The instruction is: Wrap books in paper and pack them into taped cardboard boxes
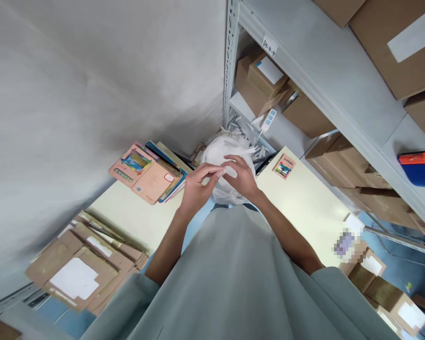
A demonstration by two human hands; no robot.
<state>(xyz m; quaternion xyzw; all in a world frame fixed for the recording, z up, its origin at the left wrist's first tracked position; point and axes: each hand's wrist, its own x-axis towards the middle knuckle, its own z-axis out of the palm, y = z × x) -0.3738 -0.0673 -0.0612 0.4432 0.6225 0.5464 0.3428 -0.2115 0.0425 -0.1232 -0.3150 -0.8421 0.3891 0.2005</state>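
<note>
My left hand [199,185] and my right hand [241,177] meet in front of me, above a white plastic bag [219,150]. The thumb and fingers of the left are pinched together. My right hand is closed in a loose pinch with its fingertips against the left ones, its upper fingers curved. Anything between the fingertips is too small or hidden to make out. The bag stands behind and below both hands, bulging. Paper scraps and strips [239,126] lie around its back.
On the left table [122,208] are a stack of books [152,182] and flattened cardboard boxes [88,264]. The right table [299,208] holds a small pink booklet or card [284,166]. Shelving [340,99] with cartons and a white power strip [268,120] rises on the right; a grey wall [102,85] on the left.
</note>
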